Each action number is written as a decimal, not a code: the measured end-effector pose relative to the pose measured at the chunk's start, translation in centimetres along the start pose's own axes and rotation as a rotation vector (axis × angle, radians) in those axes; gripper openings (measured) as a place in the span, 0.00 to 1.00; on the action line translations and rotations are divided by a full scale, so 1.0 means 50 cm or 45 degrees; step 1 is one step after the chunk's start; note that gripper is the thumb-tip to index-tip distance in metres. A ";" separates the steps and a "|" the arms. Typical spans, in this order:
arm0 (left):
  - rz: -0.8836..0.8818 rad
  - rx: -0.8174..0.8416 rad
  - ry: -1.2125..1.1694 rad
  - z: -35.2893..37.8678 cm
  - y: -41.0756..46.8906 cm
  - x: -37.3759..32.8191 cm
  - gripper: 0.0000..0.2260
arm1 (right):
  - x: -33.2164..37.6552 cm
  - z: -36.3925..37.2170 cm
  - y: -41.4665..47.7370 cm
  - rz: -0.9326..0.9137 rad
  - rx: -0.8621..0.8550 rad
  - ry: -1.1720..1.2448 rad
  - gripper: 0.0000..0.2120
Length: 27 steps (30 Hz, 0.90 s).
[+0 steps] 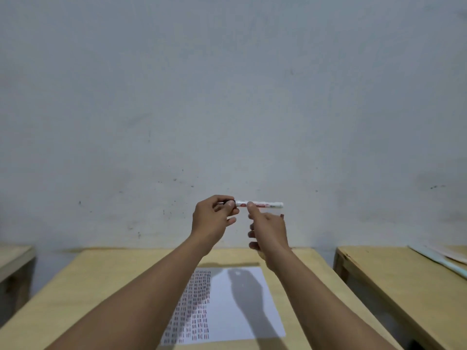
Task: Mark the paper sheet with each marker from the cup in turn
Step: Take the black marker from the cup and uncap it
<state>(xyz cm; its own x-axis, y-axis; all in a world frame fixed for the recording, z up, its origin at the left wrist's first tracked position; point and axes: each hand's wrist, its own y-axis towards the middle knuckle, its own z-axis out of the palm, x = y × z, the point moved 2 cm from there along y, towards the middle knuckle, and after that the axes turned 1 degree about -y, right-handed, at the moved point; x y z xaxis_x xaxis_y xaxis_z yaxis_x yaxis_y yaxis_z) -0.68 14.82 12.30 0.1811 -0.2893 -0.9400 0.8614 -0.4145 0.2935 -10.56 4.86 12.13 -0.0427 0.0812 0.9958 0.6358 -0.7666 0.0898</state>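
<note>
I hold a white marker [262, 204] level in the air, high above the table and in front of the wall. My left hand [213, 219] pinches the dark cap at its left end. My right hand [269, 229] grips the white barrel between thumb and forefinger. The cap sits against the barrel; whether it is fully seated I cannot tell. Below, a white paper sheet [242, 304] lies on the wooden table [101, 286], its left part covered with rows of short red and dark marks. The cup is not in view.
A grey wall rises right behind the table. A second wooden table [404, 286] stands to the right across a narrow gap, with pale sheets [439, 258] at its far edge. Another table's corner [15, 258] shows at the left.
</note>
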 end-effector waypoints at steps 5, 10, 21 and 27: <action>-0.041 0.192 0.191 -0.050 -0.028 -0.002 0.06 | -0.031 0.034 -0.025 0.377 0.214 0.728 0.10; -0.051 0.174 0.294 -0.103 -0.045 0.015 0.07 | -0.068 0.076 -0.047 0.437 0.299 0.873 0.07; -0.168 0.095 0.309 -0.188 -0.067 0.067 0.08 | -0.115 0.137 -0.082 0.344 0.317 0.566 0.06; -0.190 -0.067 0.524 -0.253 -0.062 0.094 0.08 | -0.138 0.130 -0.080 0.348 0.237 0.333 0.05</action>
<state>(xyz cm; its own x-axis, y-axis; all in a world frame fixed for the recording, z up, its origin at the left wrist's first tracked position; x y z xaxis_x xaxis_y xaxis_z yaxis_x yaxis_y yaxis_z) 3.47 25.66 4.77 0.2178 0.1427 -0.9655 0.9135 -0.3780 0.1503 -7.81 11.49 4.79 -0.0321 -0.2920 0.9559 0.7782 -0.6075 -0.1594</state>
